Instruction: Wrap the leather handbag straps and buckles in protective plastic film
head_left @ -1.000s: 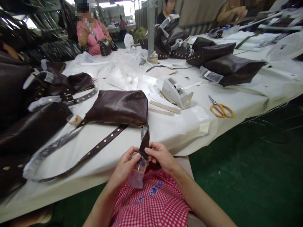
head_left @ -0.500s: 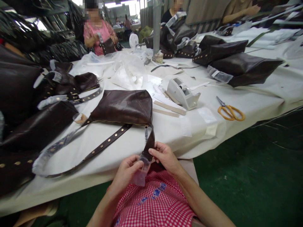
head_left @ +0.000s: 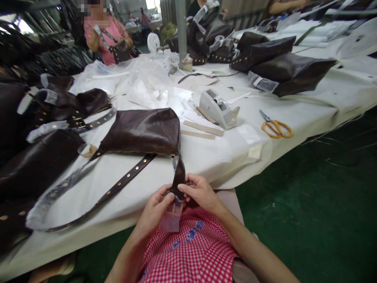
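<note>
A dark brown leather bag [head_left: 144, 131] lies on the white table [head_left: 206, 157] in front of me. Its studded strap [head_left: 123, 182] loops across the table toward the left. A short strap end [head_left: 178, 177] hangs off the table edge. My left hand [head_left: 154, 208] and my right hand [head_left: 198, 192] both pinch that strap end, where a small clear plastic sleeve [head_left: 172, 216] hangs over my red checked lap. Both hands are closed.
A white tape dispenser [head_left: 218, 108] and yellow-handled scissors [head_left: 275, 127] lie on the table to the right. More brown bags [head_left: 288, 70] are piled at the left and far right. A person in pink [head_left: 104, 37] works across the table. Green floor lies to the right.
The view has shifted slightly between frames. My hands keep their grip on the strap end and the plastic sleeve, with only small finger movement.
</note>
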Motion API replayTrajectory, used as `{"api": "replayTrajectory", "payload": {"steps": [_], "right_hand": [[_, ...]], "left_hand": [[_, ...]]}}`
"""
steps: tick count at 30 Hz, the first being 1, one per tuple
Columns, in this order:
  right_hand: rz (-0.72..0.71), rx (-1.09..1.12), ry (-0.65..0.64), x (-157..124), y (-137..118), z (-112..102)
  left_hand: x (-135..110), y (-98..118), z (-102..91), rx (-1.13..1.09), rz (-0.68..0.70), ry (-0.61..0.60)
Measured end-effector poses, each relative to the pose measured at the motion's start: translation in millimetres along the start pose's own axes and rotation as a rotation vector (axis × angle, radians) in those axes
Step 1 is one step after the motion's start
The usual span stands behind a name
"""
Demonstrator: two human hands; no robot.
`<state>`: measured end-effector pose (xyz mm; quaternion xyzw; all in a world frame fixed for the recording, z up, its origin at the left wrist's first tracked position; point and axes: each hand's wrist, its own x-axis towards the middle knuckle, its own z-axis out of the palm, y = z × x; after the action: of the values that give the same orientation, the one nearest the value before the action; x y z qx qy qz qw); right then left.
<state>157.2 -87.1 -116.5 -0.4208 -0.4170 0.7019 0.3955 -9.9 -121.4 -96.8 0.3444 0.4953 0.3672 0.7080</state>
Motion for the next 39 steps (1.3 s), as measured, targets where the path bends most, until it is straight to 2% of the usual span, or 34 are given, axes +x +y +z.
{"api": "replayTrajectory", "payload": {"steps": [3, 5, 11, 16, 20, 23, 26, 29, 35, 39], "right_hand": [[-0.046, 0.004, 0.097, -9.3, 3.8, -4.3], [-0.135, -0.079, 0.139, -18.7, 3.8, -8.0], [-0.472, -0.704, 0.181, -39.3, -1.0, -11.5], [-0.588, -0.942, 0.207, -36.5, 4.6, -11.0], [-0.755, -1.166, 0.198, -33.5, 9.5, -13.0], [-0.866, -1.253, 0.206, -31.4, 14.4, -15.7], [-0.954, -1.222, 0.176, -28.9, 21.5, -18.6], [-0.927, -1.191, 0.122, -28.1, 26.1, -19.8], [-0.722, -1.268, 0.022, -32.7, 14.5, -16.0], [-0.694, -1.235, -0.018, -31.7, 8.4, -17.8]], "left_hand": [[3.2, 1.4, 5.1, -0.06, -0.04, 0.01], [5.3, -0.1, 8.3, -0.069, -0.054, 0.029], [10.0, -4.6, 15.7, 0.098, 0.048, 0.045], [10.3, -2.7, 21.6, 0.2, 0.07, 0.06], [10.5, -3.2, 24.7, 0.266, 0.08, 0.063], [10.9, -2.6, 27.4, 0.351, 0.109, 0.075], [11.1, -1.7, 28.9, 0.445, 0.147, 0.099], [10.8, -2.8, 27.4, 0.475, 0.136, 0.098], [9.8, -11.0, 21.6, 0.49, 0.145, 0.099], [8.8, -12.0, 18.0, 0.447, 0.145, 0.061]]}}
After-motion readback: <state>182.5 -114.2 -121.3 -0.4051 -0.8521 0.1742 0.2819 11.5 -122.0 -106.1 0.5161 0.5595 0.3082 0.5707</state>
